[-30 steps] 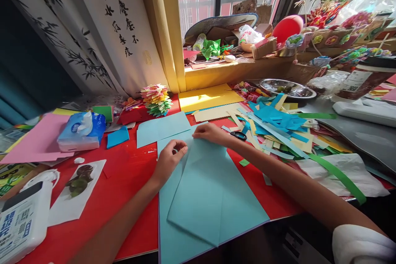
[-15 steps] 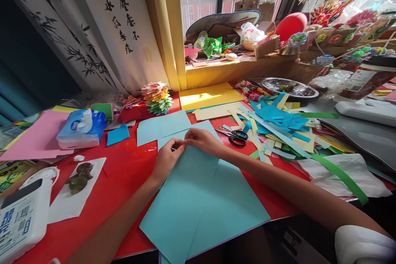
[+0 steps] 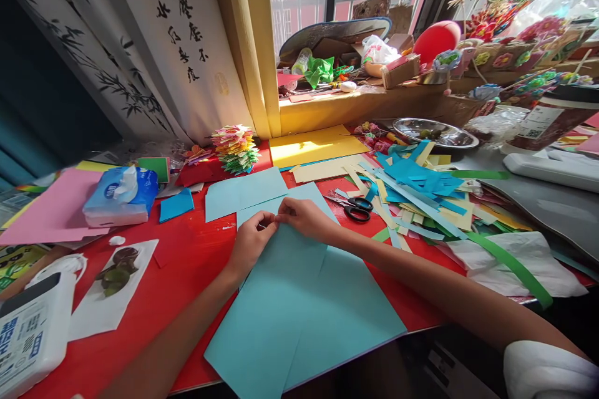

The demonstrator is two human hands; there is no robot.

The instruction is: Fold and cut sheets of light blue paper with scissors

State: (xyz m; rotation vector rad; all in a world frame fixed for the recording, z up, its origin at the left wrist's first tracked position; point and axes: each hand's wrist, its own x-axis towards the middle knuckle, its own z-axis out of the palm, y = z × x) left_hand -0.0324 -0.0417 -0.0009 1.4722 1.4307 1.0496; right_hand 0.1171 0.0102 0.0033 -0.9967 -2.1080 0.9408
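Note:
A large sheet of light blue paper (image 3: 281, 299) lies over the front edge of the red table, on top of other light blue sheets. My left hand (image 3: 255, 240) pinches the sheet's far corner, its thumb and fingertips pressed together. Right beside it, my right hand (image 3: 304, 218) grips the same corner, and the fingertips of both hands meet there. Another light blue sheet (image 3: 246, 190) lies flat just beyond my hands. Black-handled scissors (image 3: 358, 207) rest on the table to the right of my right hand.
Cut paper strips (image 3: 416, 181) are heaped at the right, near a metal dish (image 3: 435, 132). Yellow paper (image 3: 318, 146) lies by the window sill. A folded-paper stack (image 3: 234, 148) stands at the back. A tissue pack (image 3: 121, 196) and a white box (image 3: 35, 330) sit at the left.
Both hands keep their pinch on the paper corner with hardly any movement. The whole view has shifted slightly, and the sheet's near end has moved a little.

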